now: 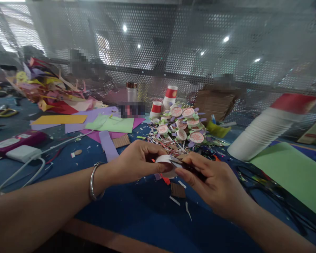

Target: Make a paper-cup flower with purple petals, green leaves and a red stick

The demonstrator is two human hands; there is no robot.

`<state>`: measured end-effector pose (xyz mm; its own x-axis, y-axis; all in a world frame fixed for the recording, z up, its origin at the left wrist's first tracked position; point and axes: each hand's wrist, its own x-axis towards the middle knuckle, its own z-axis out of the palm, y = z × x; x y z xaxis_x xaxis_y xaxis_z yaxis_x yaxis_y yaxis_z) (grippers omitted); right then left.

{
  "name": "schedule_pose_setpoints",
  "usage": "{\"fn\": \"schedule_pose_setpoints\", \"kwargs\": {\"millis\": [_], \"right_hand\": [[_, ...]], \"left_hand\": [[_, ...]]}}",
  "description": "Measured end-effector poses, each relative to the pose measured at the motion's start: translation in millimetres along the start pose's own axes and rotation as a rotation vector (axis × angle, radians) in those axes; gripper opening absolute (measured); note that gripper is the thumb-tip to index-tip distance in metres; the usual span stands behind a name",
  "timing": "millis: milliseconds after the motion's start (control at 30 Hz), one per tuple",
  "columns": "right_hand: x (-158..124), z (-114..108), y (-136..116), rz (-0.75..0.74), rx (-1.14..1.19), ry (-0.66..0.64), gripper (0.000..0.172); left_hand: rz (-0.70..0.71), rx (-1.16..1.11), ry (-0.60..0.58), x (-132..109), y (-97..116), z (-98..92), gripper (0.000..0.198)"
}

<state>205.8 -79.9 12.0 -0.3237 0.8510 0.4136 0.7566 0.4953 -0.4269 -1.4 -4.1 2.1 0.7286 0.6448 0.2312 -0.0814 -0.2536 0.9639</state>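
Note:
In front of me, my left hand (144,160) pinches a white paper cup piece (163,160), round like a cut-down cup base, between thumb and fingers. My right hand (210,179) is closed around dark-handled scissors (176,161), whose blades are at the cup piece's edge; the fingers hide most of the handles. Just beyond both hands is a heap of small cup-base pieces (181,123) with red printed patterns and green and purple paper tabs. White paper slivers (188,211) and a brown corrugated cardboard square (178,189) lie on the blue table below the hands.
A long stack of paper cups (268,126) leans at right beside green paper (292,175) and black cables (276,196). Shorter cup stacks (171,93) stand behind the heap. Coloured sheets (110,123), a white charger (23,153) and paper scraps (55,91) lie left. A perforated screen (158,45) borders the back.

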Motion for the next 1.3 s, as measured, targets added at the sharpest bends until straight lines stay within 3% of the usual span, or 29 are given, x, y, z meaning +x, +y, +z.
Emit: {"fn": "schedule_pose_setpoints", "kwargs": {"millis": [600,1033,1300], "right_hand": [[0.2,3.9,1.8,0.045,0.056,-0.025,0.033],[0.4,6.3,3.0,0.040,0.049,-0.019,0.035],[2.6,5.2,4.1,0.113,0.095,-0.045,0.034]], "left_hand": [[-0.063,-0.084,-0.063,2.5,-0.7,-6.0,0.013],[-0.040,-0.021,-0.039,1.2,-2.6,-3.8,0.016],[-0.059,-0.057,-0.021,3.3,-2.2,-3.6,0.014]]}}
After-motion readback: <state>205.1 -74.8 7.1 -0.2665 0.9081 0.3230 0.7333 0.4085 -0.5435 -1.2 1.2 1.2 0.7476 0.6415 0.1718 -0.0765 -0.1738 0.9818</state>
